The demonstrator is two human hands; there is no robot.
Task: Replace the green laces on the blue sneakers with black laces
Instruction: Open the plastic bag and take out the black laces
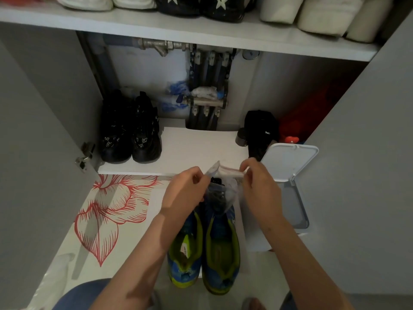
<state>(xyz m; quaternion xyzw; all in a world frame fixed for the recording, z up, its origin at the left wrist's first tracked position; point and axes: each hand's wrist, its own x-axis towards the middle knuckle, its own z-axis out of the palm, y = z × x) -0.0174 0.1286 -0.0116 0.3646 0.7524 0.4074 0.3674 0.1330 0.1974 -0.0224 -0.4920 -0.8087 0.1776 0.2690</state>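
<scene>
left grip and right grip pinch opposite sides of bag mouth; black laces (probably) hang below, between them.

I am getting only a dark blur inside the clear bag, and I cannot tell whether it is laces. The bag and the left hand are covering the front halves of the blue sneakers, so their lacing is not showing. The fingertips of the right hand are disappearing behind the bag's top strip. The frame's top edge is cutting off the shoes on the upper shelf. The right forearm is hiding part of the white bin.
</scene>
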